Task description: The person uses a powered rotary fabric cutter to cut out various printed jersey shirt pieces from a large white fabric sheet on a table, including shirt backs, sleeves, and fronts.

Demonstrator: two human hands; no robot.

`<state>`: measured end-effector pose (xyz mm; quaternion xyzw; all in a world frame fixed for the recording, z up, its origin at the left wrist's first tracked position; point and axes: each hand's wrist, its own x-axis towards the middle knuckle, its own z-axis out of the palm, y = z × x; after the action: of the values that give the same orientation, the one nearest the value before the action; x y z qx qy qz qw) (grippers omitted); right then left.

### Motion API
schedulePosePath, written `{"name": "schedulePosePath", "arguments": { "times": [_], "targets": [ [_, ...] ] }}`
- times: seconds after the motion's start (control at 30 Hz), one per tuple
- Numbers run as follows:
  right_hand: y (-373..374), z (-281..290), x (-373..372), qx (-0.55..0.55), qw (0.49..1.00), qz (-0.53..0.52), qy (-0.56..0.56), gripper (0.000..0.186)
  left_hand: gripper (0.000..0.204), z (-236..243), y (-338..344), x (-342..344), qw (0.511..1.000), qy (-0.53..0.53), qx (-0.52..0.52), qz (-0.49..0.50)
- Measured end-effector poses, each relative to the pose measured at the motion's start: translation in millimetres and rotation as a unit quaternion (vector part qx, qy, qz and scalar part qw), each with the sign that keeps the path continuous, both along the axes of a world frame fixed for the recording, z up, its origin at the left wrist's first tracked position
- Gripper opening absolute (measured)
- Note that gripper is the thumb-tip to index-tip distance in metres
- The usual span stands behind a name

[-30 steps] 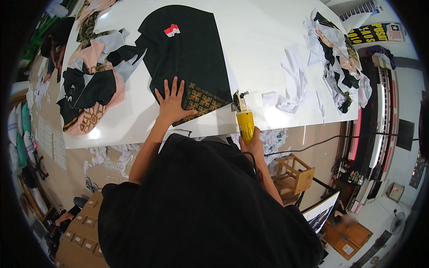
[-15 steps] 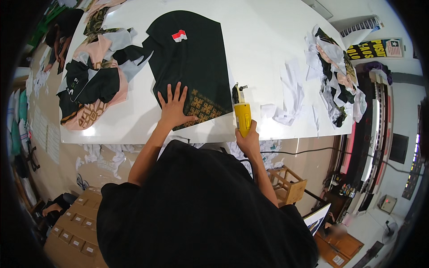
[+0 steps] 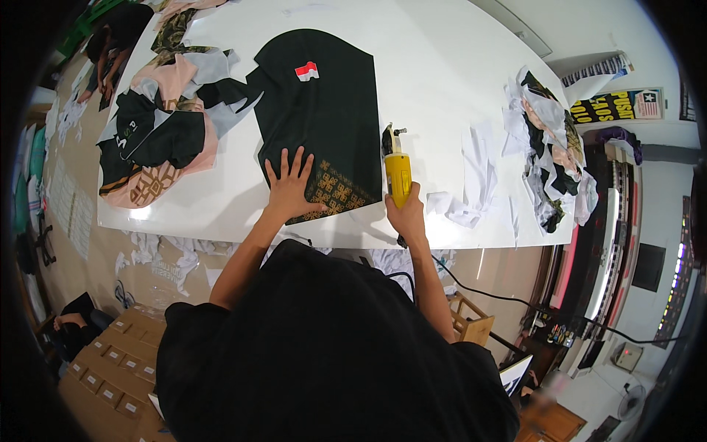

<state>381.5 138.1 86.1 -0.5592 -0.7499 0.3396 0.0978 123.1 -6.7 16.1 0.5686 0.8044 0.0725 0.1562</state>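
Observation:
A black fabric panel point(image 3: 320, 110) lies flat on the white table, with a rounded far end, a small red-and-white patch and a gold pattern along its near edge. My left hand point(image 3: 291, 193) rests on its near left part, fingers spread. In my right hand point(image 3: 407, 215) is a yellow electric fabric cutter point(image 3: 398, 177), gripped round its body, with its metal head pointing away from me. The cutter's head is just beside the panel's right edge; whether the blade touches cloth cannot be made out.
Mixed cloth pieces point(image 3: 158, 140) are heaped on the left of the white table point(image 3: 434, 51). White scraps point(image 3: 471, 184) and another scrap pile point(image 3: 552, 147) lie to the right. The cutter's black cord point(image 3: 501, 295) trails off right, above a wooden stool point(image 3: 471, 320). Someone bends over at far left.
My right hand has pushed the cutter farther from me along the panel's right edge. My left hand stays flat on the same part of the panel; the whole view has shifted slightly.

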Motion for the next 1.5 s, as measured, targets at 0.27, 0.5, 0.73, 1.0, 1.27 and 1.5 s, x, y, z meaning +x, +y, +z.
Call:
{"name": "schedulePosePath", "arguments": {
  "times": [0.27,0.5,0.73,1.0,1.27,1.5],
  "targets": [
    [36,-4,-21,0.012,1.0,0.024,-0.002,0.055,0.139,1,0,1,1.0,-0.005,0.008,0.004],
    [68,-18,-38,0.028,0.999,0.042,-0.004,0.056,0.137,0,-2,1,1.0,-0.005,0.01,0.009],
    [105,-30,-59,0.033,0.998,0.045,0.02,0.057,0.138,1,-1,0,1.0,-0.008,0.001,-0.001],
    [86,-37,-26,0.044,0.999,0.025,-0.005,0.061,0.137,4,-1,-1,1.0,-0.01,0.008,0.009],
    [-32,2,103,-0.192,0.953,-0.162,0.167,0.051,0.034,-26,8,-36,0.995,-0.09,0.048,0.022],
    [-92,20,154,-0.171,0.872,-0.348,0.298,0.04,0.032,46,-41,-249,0.804,0.048,0.416,0.423]
  ]
}}
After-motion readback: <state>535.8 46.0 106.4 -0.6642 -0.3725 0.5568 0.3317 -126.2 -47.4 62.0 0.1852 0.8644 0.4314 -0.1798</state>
